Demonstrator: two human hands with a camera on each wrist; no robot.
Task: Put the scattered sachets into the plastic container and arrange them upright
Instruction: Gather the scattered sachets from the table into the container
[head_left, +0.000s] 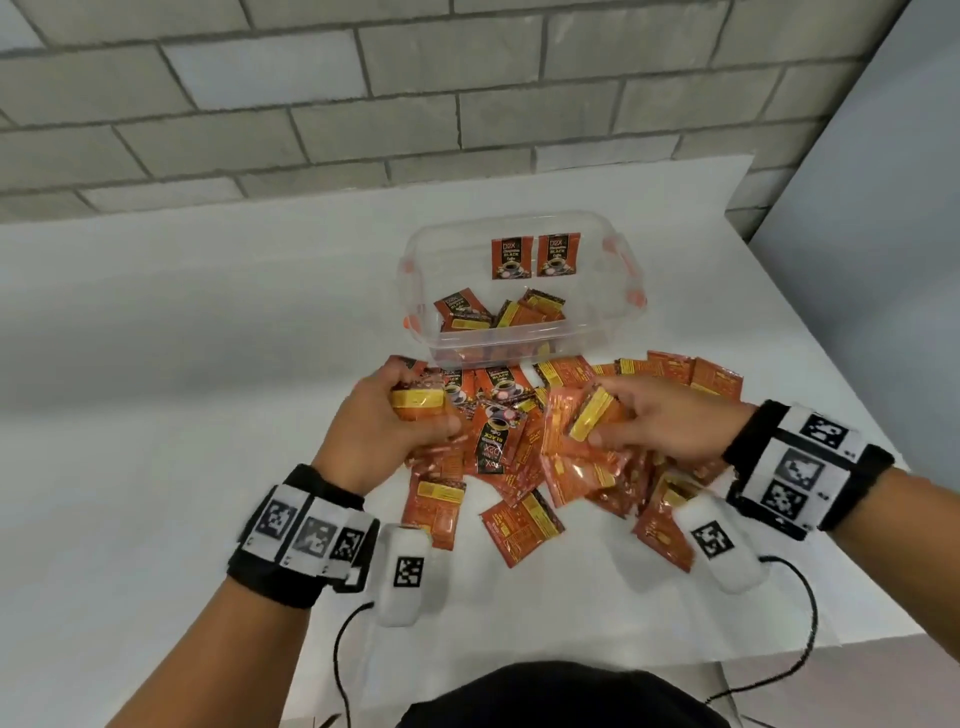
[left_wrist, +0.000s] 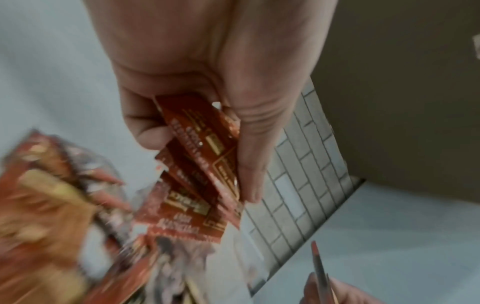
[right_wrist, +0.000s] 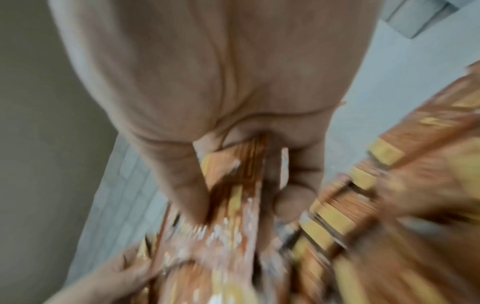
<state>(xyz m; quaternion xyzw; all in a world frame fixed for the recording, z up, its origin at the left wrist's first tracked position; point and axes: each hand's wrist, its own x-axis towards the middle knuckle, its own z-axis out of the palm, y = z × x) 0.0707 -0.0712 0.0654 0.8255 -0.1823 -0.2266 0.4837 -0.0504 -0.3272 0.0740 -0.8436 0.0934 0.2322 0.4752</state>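
Both hands over loose sachets (head_left: 524, 525) on tabletop (head_left: 156, 364): left hand (head_left: 384, 431) fingers (left_wrist: 249, 164) curled round a small stack; right hand (head_left: 660, 426) pinches another bundle. Plastic container (head_left: 613, 332) lies just beyond fingertips, long axis crosswise, roughly equidistant. Bundle counts indistinct; wrist views blurred.

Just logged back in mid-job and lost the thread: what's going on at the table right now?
A person is gathering coffee sachets from the pile on the white table. The left hand holds a small bunch of sachets, and the right hand grips another bunch. The clear plastic container sits just behind the pile; two sachets stand upright against its far wall, a few more lie loose inside. Most sachets are not yet in.
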